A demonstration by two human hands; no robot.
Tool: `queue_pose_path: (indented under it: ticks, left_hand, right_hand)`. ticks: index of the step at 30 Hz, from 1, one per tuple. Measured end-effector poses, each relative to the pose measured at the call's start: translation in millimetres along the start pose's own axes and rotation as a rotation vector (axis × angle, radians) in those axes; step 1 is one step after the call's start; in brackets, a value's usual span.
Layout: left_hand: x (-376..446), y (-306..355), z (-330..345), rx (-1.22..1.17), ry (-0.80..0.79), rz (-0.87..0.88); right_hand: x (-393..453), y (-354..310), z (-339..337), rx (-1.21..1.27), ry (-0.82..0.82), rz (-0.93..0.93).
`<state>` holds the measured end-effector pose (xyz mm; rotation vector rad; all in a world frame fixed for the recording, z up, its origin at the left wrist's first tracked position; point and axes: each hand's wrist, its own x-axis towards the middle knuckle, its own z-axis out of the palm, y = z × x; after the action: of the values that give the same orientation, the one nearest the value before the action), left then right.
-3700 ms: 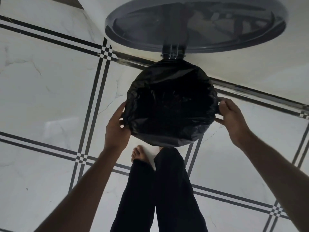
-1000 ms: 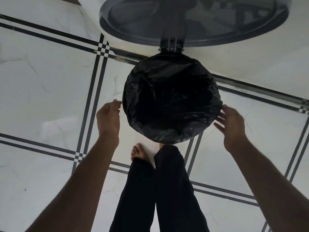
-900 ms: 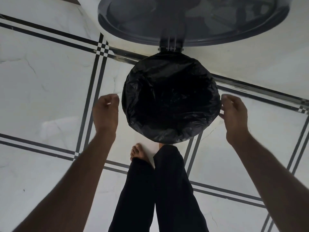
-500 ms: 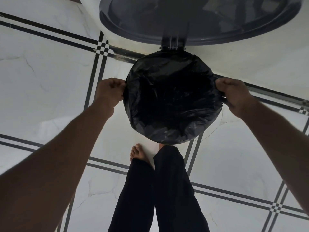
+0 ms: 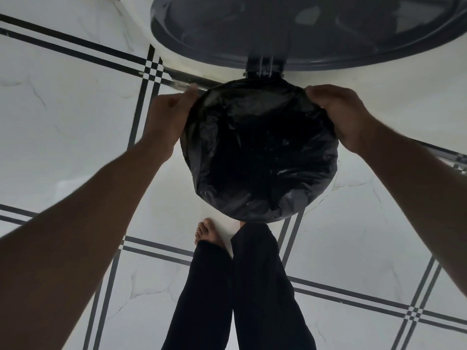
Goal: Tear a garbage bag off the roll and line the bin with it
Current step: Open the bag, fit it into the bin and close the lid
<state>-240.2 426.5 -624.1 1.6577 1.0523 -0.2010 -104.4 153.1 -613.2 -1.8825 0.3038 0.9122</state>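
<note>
Both hands, left (image 5: 168,117) and right (image 5: 340,114), pinch the bag (image 5: 260,152) at the bin's far rim, likely seating it there; lid (image 5: 303,29) stands open.

Garbage bag (image 5: 260,157): black, thin, crinkled plastic with a dull sheen. Open mouth faces up, round; edge folded out and down over the bin's rim all the way round, hiding the rim and wall. Interior dark, folds loose and wrinkled.

Bin: round, standing upright on the tiled floor; only its raised lid (image 5: 303,29) shows, dark grey, round, tilted up on a hinge (image 5: 262,68) at the far rim.
</note>
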Motion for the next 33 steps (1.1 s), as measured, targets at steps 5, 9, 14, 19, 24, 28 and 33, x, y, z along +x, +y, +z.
queue_pose_path:
  ticks: [5, 9, 14, 19, 24, 28, 33]
  left_hand:
    - [15, 8, 16, 0.118, -0.106, 0.155]
    - [31, 4, 28, 0.01, -0.026, -0.006]
    - [47, 9, 36, -0.014, -0.003, -0.089]
    - [52, 10, 44, 0.084, -0.076, -0.022]
    - [55, 21, 45, 0.372, -0.174, 0.183]
    - [52, 33, 44, 0.334, -0.176, 0.185]
    - [42, 45, 41, 0.147, -0.381, 0.015]
  right_hand:
    - [14, -8, 15, -0.081, 0.02, -0.084]
    - [26, -10, 16, -0.064, -0.003, -0.056]
    - [38, -7, 14, -0.019, -0.098, 0.003]
    - [42, 2, 4, 0.029, -0.157, 0.037]
    - [38, 8, -9, 0.057, -0.173, 0.081]
    - [34, 5, -6, 0.055, -0.14, 0.096]
    - [33, 4, -7, 0.207, -0.206, 0.13]
